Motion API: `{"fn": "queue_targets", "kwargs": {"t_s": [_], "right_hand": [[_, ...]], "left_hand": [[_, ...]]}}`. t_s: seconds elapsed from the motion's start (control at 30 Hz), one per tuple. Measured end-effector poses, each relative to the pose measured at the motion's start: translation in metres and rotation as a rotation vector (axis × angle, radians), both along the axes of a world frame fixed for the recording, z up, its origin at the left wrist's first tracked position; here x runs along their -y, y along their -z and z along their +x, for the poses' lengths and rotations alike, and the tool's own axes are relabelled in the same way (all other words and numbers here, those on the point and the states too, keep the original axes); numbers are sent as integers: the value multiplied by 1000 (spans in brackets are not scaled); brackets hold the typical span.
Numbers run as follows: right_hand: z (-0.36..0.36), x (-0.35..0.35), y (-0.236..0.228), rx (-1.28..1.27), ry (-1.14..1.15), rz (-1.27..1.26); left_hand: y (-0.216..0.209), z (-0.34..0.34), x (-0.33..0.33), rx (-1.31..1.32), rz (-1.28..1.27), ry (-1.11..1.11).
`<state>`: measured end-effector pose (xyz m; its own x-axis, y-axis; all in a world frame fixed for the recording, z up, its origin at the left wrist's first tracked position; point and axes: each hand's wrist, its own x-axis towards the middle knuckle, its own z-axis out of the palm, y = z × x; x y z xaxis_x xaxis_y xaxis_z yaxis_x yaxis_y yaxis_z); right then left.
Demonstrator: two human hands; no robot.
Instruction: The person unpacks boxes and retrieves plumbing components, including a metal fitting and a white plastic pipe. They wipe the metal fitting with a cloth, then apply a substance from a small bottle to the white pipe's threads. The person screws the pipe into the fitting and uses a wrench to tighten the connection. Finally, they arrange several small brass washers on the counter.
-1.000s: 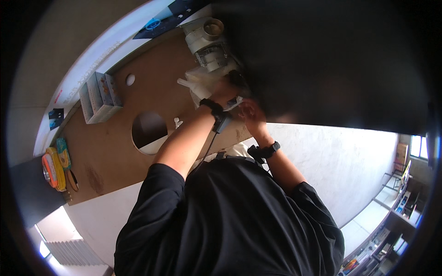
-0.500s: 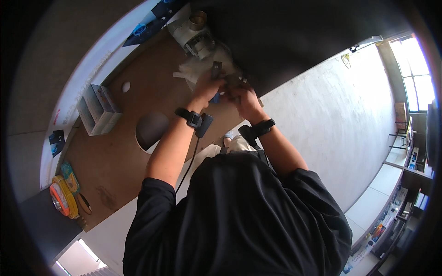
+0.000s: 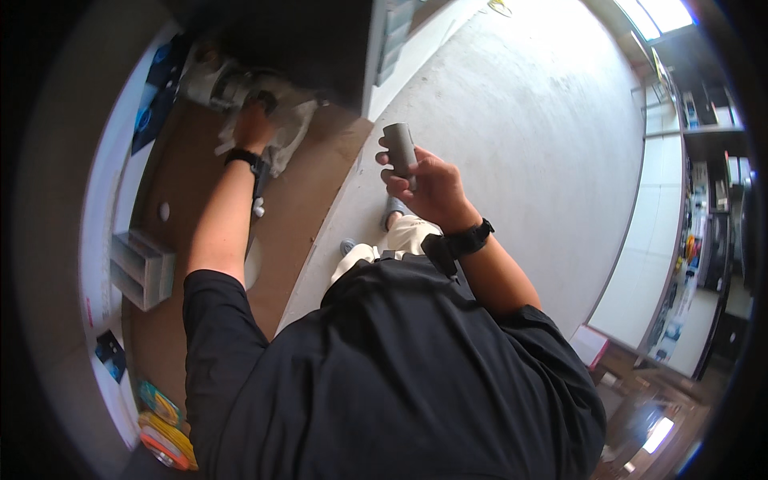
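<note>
My right hand (image 3: 432, 184) is raised over the pale floor, to the right of the brown table's edge. Its fingers are wrapped round a short grey cylinder (image 3: 399, 152), which stands nearly upright with a slight tilt. My left hand (image 3: 253, 128) reaches out over the far part of the table. A small dark object (image 3: 265, 99) is at its fingertips, beside a crumpled clear plastic bag (image 3: 292, 136). Blur hides how those fingers are set. A whitish machine part (image 3: 226, 88) lies just beyond that hand.
On the brown table (image 3: 192, 172) stands a grey open-fronted box (image 3: 144, 268). Orange and yellow rolls (image 3: 166, 440) lie at the near left corner. A dark panel (image 3: 296, 48) overhangs the far side. Shelves with assorted items (image 3: 688, 256) run along the right.
My hands have moved apart. The right one has come out over the floor, with the grey cylinder now plainly in it. The left has gone left over the plastic bag. My view has shifted.
</note>
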<state>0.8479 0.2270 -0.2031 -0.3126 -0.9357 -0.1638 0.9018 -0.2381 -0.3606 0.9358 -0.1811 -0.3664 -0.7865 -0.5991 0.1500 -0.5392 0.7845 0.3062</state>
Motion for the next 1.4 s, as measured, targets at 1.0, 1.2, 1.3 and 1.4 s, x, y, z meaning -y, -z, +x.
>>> {"fn": "queue_targets", "kwargs": {"t_s": [1.0,1.2,1.3,1.4], "right_hand": [[-257,-253,-27,-2142,1001,630],[-309,-279,-36,-2459,1165,730],[-342,-293,-49,-2643,1191,732],[-389,-292,-63,-2866,1163,815]], "left_hand": [[-207,-285,-468,-381,1289,702],[-202,-344,-474,-320,1156,829],[-189,-379,-463,-310,1043,864],[-171,-421,-439,-293,966,822]]}}
